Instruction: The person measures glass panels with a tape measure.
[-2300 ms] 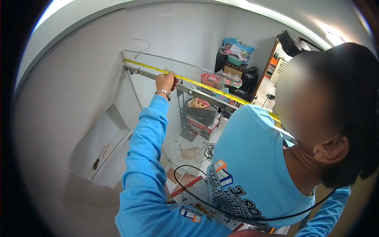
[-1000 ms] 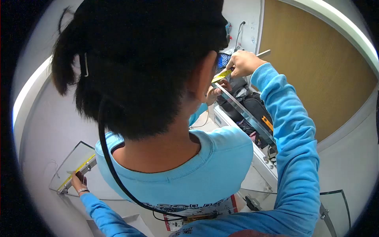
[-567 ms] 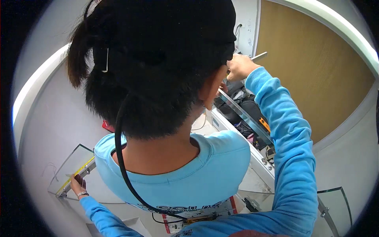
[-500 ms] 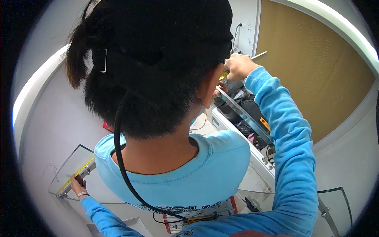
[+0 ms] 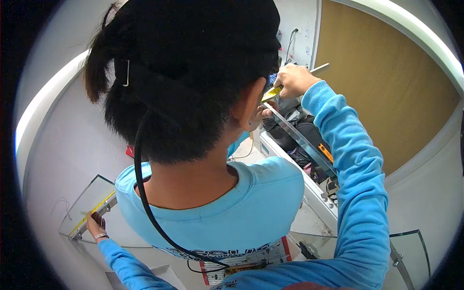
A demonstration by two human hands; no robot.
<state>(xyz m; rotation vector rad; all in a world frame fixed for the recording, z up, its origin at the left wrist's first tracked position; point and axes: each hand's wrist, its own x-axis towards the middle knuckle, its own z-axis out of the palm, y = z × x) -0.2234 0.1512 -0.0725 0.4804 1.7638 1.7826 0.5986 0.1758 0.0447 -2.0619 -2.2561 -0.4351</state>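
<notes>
At the lower left, my left hand [image 5: 95, 225] grips the edge of a metal rail [image 5: 99, 212], its fingers closed on the yellow blade of a tape measure [image 5: 102, 204] lying along it. A glass panel [image 5: 92, 193] stands by that rail. My right hand [image 5: 296, 79], at the upper right, is closed around a yellow piece of tape measure [image 5: 274, 92] above the end of a long glass-and-metal bar [image 5: 302, 140]. Whether both yellow parts belong to one tape is hidden behind a co-worker's head [image 5: 188, 87]. The co-worker's hand [image 5: 263, 112] is at the bar's end, partly covered.
The co-worker's back [image 5: 232, 208] fills the middle, with a black cable [image 5: 150, 203] hanging down it. Black bags [image 5: 309, 133] and an orange-handled tool [image 5: 325, 152] lie beyond the bar. A wooden panel [image 5: 382, 82] stands at the right, another glass panel [image 5: 413, 251] below it.
The co-worker's head has shifted slightly left, showing more of the yellow tape and of the co-worker's hand. My hands stay nearly in place.
</notes>
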